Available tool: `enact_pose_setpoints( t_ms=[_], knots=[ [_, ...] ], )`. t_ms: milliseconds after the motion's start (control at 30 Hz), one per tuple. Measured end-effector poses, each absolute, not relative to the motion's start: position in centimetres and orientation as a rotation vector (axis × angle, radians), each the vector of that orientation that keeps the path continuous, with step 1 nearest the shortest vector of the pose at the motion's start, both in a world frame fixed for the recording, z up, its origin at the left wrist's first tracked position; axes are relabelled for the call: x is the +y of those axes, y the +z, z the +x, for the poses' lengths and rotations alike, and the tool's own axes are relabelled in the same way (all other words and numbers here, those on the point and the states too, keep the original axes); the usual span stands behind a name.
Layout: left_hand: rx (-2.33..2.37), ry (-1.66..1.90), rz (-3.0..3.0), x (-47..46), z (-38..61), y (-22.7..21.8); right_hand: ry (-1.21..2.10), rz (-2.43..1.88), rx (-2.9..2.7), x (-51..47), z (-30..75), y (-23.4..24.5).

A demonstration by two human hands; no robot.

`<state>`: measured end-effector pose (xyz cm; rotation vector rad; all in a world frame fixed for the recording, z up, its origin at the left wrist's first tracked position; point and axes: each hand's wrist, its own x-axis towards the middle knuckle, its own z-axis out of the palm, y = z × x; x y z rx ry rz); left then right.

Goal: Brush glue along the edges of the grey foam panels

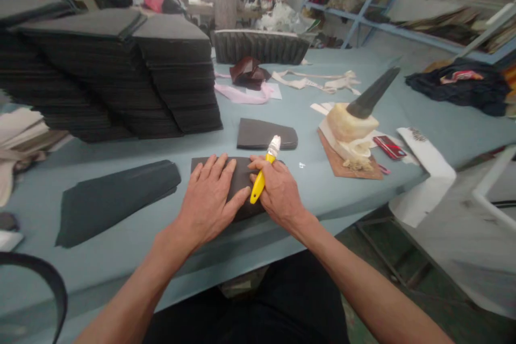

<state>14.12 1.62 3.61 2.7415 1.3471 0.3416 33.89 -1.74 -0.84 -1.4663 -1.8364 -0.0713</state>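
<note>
Flat on a dark fabric piece (239, 180) rests my left hand (212, 193), its fingers stretched out and holding nothing. My right hand (282, 191) grips a yellow-handled brush (260, 185), its whitish bristle end pointing away from me, and also presses on the dark piece. Just beyond the hands lies a small stack of dark cut pieces (264, 134). To the left is a pile of longer dark cut pieces (121, 196). The underside of the piece beneath my hands is hidden.
Tall stacks of dark panels (177, 75) stand back left. A bench brush (260, 45) and fabric scraps (318, 80) lie at the back. On the right, a glue-crusted container (350, 123) holds a dark cone-shaped object (373, 94), beside a red packet (389, 147).
</note>
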Motion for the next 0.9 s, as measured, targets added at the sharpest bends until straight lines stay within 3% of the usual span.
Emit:
enact_pose_setpoints(
  t_ms=[333, 567, 700, 900],
  knots=[
    [1.444, 0.317, 2.836, 1.3, 14.3, 3.5, -0.068, -1.474, -1.855, -2.0, 33.6, 0.9],
    [1.423, 0.325, 2.820, 1.6, 14.1, 3.6, -0.131, -1.336, -1.516, -2.6, 36.8, 3.4],
    [1.359, 0.313, 2.816, 2.2, 13.8, 3.6, -0.211, -1.374, -1.365, -3.5, 39.0, 2.3],
    [1.369, 0.218, 2.791, 2.8, 13.7, 4.0, -0.009, -1.482, -1.308, -5.4, 40.0, -1.0]
  ],
)
